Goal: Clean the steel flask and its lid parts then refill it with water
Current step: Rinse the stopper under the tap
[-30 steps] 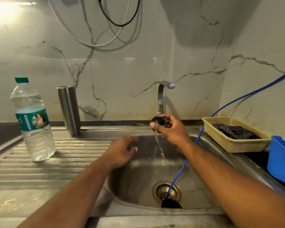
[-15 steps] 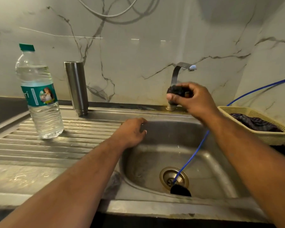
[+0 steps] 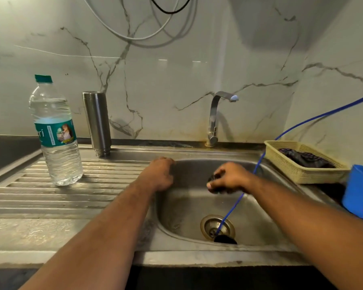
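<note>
The steel flask [image 3: 96, 122] stands upside down, mouth on the sink's back ledge, left of the basin. My right hand [image 3: 231, 177] grips a small dark lid part [image 3: 213, 180] over the middle of the basin, below and in front of the tap [image 3: 215, 114]. No water runs from the tap. My left hand [image 3: 158, 174] rests on the basin's left rim with its fingers curled loosely and nothing in it. A plastic water bottle [image 3: 55, 132] with a green cap, nearly full, stands on the ribbed draining board.
A blue hose [image 3: 231, 210] runs from the right wall down into the drain [image 3: 217, 227] of the steel sink [image 3: 176, 239]. A yellow basket [image 3: 298, 170] with a dark cloth and a blue container [image 3: 360, 193] sit at the right. Cables hang on the marble wall.
My right hand has come down from under the tap to the middle of the basin with the lid part. The water stream seen a second ago has stopped. My left hand stays on the rim.
</note>
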{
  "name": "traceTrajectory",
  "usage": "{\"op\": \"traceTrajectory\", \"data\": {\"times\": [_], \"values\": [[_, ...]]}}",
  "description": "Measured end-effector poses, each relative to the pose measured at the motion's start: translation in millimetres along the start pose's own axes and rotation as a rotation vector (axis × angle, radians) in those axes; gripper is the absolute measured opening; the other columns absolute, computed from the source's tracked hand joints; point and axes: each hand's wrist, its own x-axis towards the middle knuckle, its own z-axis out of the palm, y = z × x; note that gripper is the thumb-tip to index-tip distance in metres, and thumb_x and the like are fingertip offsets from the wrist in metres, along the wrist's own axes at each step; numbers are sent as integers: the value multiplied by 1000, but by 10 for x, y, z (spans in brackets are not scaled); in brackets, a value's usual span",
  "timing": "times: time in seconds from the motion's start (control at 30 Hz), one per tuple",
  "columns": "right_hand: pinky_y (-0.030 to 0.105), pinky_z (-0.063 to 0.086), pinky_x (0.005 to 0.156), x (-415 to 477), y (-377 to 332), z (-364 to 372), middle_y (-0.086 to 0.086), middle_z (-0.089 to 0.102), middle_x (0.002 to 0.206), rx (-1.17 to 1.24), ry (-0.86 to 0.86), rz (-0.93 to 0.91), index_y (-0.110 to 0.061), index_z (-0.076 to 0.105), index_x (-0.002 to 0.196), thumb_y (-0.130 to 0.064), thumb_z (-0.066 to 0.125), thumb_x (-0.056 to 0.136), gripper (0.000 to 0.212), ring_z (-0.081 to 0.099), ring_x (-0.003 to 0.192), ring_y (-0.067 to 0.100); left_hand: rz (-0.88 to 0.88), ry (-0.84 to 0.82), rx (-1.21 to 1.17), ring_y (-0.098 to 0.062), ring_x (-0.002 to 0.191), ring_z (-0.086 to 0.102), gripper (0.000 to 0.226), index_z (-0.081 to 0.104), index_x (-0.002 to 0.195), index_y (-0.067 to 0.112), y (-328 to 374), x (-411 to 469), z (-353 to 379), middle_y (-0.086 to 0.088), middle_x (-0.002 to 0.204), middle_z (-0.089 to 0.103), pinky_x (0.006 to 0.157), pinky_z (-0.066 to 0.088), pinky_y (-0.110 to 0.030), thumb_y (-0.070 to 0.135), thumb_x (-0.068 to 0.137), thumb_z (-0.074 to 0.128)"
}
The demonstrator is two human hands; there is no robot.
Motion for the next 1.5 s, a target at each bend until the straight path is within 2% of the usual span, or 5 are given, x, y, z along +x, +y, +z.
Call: {"op": "traceTrajectory", "data": {"times": [0.17,0.33,0.5,0.8,1.5], "values": [[34,63,72,-286,-856,-915,3,73,102,118,106,-232,-18,70,113,-38,90,74,48,74,89,20,-8,43,-45,-26,123,57,41,59,136,23,31,-94,-118,-6,136,58,109,48,-45,16,95,63],[38,62,77,-585,-901,-1046,9,75,103,821,-59,-322,-14,67,119,-33,71,87,37,74,88,22,-3,121,-71,-26,127,57,43,57,139,24,18,-276,-286,-6,141,58,109,47,-42,18,96,63],[29,55,61,-313,-52,122,5,75,88,-184,-81,54,-13,75,94,-32,82,82,24,75,76,20,41,86,172,-22,129,55,51,55,139,33,-323,-487,-627,1,145,54,106,50,-43,19,92,64],[37,63,83,298,-1151,-40,6,66,113,370,111,-221,-23,64,114,-33,90,76,47,68,100,22,66,149,96,-18,127,57,42,57,140,24,-848,-430,-754,1,140,61,107,47,-36,20,98,58],[33,49,103,1639,-2679,1118,9,59,138,65,75,-288,-16,54,139,-20,91,75,75,59,125,27,-59,96,275,-20,124,53,37,54,137,24,-1100,-220,-676,-2,138,56,104,48,-44,31,100,56]]}}
